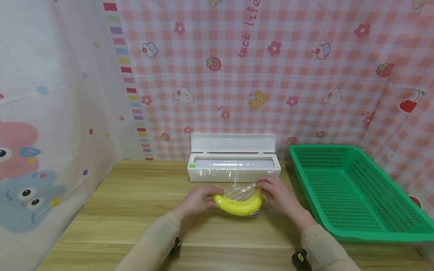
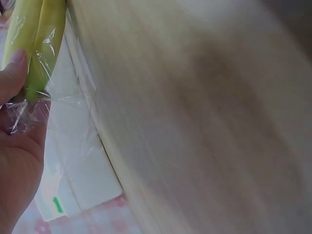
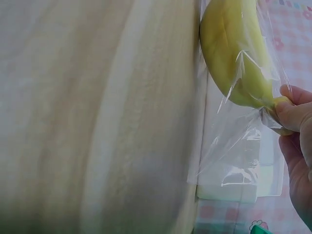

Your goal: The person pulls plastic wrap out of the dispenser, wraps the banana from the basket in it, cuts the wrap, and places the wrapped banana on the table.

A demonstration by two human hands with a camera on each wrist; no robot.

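Note:
A yellow banana [image 1: 238, 207] lies crosswise between my two hands, with clear plastic wrap [image 3: 237, 146] around it. My left hand [image 1: 199, 201] pinches its left end through the film; in the left wrist view the thumb [image 2: 15, 73] presses on the peel. At the other end my right hand [image 1: 278, 194] grips the stem, seen between thumb and fingers in the right wrist view. Loose film spreads from the banana toward the front of a white wrap dispenser box [image 1: 234, 175], whose lid [image 1: 233, 143] stands up. A roll shows inside the box.
A green plastic basket [image 1: 359, 236] sits at the right side of the wooden table [image 1: 112, 210]. Behind the box hangs a pink checked cloth [image 1: 230, 82]. A small green slider [image 1: 192, 165] is on the box's left end.

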